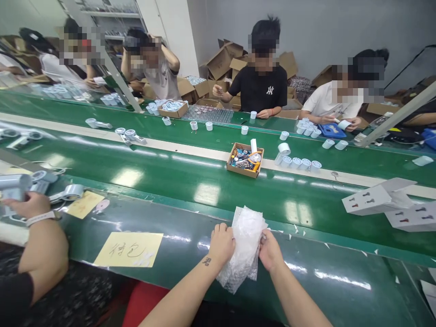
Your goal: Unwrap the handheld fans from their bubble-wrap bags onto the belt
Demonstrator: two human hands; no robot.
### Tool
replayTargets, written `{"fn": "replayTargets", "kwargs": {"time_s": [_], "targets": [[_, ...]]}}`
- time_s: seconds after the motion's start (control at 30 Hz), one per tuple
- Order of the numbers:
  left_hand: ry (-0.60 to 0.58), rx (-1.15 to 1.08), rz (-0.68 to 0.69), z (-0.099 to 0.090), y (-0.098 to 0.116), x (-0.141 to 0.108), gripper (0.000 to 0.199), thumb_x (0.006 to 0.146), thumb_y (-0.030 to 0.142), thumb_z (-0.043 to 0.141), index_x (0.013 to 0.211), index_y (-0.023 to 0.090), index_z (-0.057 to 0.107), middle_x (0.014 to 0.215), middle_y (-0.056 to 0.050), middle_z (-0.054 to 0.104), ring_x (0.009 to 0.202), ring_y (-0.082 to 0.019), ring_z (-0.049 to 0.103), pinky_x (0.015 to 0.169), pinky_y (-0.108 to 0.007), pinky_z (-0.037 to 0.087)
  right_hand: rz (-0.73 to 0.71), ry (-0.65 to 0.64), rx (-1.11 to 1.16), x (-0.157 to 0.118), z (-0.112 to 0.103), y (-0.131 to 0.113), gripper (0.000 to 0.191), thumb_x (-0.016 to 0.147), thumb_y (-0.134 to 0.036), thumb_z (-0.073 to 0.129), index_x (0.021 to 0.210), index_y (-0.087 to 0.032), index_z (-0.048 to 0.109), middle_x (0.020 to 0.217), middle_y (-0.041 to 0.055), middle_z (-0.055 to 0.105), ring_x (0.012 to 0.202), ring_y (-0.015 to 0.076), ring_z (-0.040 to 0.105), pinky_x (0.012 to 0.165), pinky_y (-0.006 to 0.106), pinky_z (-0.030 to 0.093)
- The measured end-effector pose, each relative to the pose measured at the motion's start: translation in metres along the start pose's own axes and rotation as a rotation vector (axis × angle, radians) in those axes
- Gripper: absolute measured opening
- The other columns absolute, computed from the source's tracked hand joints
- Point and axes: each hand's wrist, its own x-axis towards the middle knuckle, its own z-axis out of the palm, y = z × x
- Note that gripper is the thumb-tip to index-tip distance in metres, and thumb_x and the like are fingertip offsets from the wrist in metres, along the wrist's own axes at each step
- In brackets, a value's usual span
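Bubble wrap, one loose bundle between five and six o'clock in the head view, over the near edge of the green counter. Two hands on it: left hand with fingers curled in around the left edge; right hand nearly closed, pinching the right edge between thumb and fingers. Two yellow sheets: the handwritten sheet near eight o'clock, the smaller sheet between eight and nine. One cardboard tray of mixed parts, just right of centre. Four white cups in a row near three o'clock, five spaced cups from ten to one. Three handled white parts between nine and ten. Two white boxes near half past three, printed with small dark and red shapes. One neighbour's hand near half past eight, around a white device.

Wrap clear to milky, shiny and bubbled, several layers deep; crumpled on top, edges uneven, lower end fanned into separate sheets.
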Motion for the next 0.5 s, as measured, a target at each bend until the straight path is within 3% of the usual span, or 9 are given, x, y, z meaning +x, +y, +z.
{"fn": "replayTargets", "kwargs": {"time_s": [0.1,0.17,0.23,0.3,0.37,0.43,0.5], "targets": [[-0.007,0.050,0.002,0.008,0.008,-0.001,0.010,0.078,0.015,0.055,0.086,0.016,0.062,0.138,-0.018,0.046,0.135,-0.033,0.033,0.111,-0.045,0.027,-0.050,0.089,-0.094,-0.007,-0.011,0.007,0.086,0.067,-0.064,0.066,0.137,-0.020,0.043,0.137,0.0161,0.055,0.129,0.0361,0.048,0.101,0.049,0.043],[-0.038,0.024,-0.039,0.016,0.012,0.004,0.020,0.078,0.021,0.060,0.097,0.016,0.061,0.143,-0.015,0.042,0.138,-0.027,0.032,0.113,-0.037,0.027,-0.173,0.145,-0.319,-0.011,-0.011,0.018,0.103,0.061,-0.063,0.072,0.145,-0.018,0.034,0.150,0.0188,0.038,0.140,0.0386,0.032,0.112,0.052,0.029],[-0.047,-0.004,-0.120,0.020,0.011,0.011,0.044,0.075,0.031,0.065,0.115,0.015,0.055,0.144,-0.017,0.042,0.138,-0.029,0.035,0.112,-0.039,0.030,-0.274,0.184,-0.552,-0.013,-0.006,0.031,0.101,0.069,-0.066,0.063,0.147,-0.012,0.030,0.152,0.0242,0.031,0.142,0.0426,0.024,0.114,0.058,0.019],[-0.035,-0.100,-0.225,0.019,0.004,0.017,0.074,0.067,0.038,0.073,0.130,0.012,0.045,0.145,-0.021,0.040,0.138,-0.037,0.034,0.110,-0.048,0.031,-0.308,0.191,-0.642,-0.015,0.001,0.041,0.091,0.079,-0.064,0.049,0.146,-0.006,0.030,0.151,0.0284,0.030,0.143,0.0454,0.020,0.112,0.065,0.016],[-0.073,-0.277,-0.301,0.014,-0.007,0.018,0.090,0.057,0.039,0.080,0.133,0.009,0.043,0.141,-0.023,0.047,0.135,-0.042,0.038,0.109,-0.052,0.033,-0.345,0.134,-0.628,-0.015,0.010,0.046,0.081,0.083,-0.057,0.044,0.143,-0.004,0.035,0.149,0.0283,0.034,0.142,0.0435,0.023,0.111,0.063,0.020],[-0.152,-0.445,-0.303,0.011,-0.017,0.010,0.079,0.059,0.038,0.080,0.127,0.011,0.051,0.130,-0.019,0.060,0.126,-0.038,0.051,0.104,-0.045,0.041,-0.398,0.032,-0.611,-0.013,0.022,0.046,0.070,0.083,-0.048,0.044,0.140,-0.007,0.041,0.144,0.0242,0.044,0.138,0.0376,0.036,0.111,0.056,0.029],[-0.203,-0.557,-0.265,0.010,-0.027,-0.003,0.059,0.071,0.041,0.071,0.122,0.016,0.056,0.121,-0.013,0.068,0.115,-0.031,0.062,0.096,-0.037,0.049,-0.436,-0.061,-0.595,-0.010,0.034,0.043,0.064,0.081,-0.039,0.049,0.139,-0.013,0.043,0.137,0.0184,0.055,0.130,0.0326,0.049,0.107,0.050,0.038]]}}
